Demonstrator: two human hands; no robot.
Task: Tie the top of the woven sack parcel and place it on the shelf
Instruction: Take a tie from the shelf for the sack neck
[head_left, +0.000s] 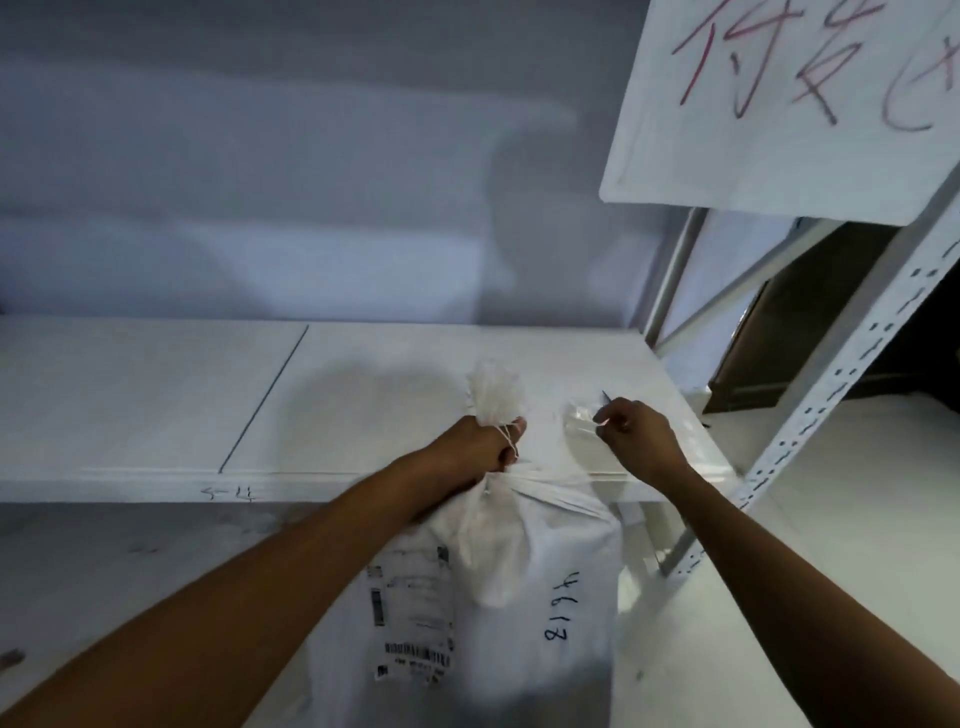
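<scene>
Woven sack (524, 582) neck gripped by left hand (480, 447).

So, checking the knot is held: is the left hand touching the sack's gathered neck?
Touching. The head view shows the left hand closed around the sack neck, with string across its fingers.

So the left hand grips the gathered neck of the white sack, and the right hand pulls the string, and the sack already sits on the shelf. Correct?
Not quite. In the head view the left hand grips the sack neck and the right hand pulls the string, but the sack hangs in front of the shelf, not on it.
</scene>
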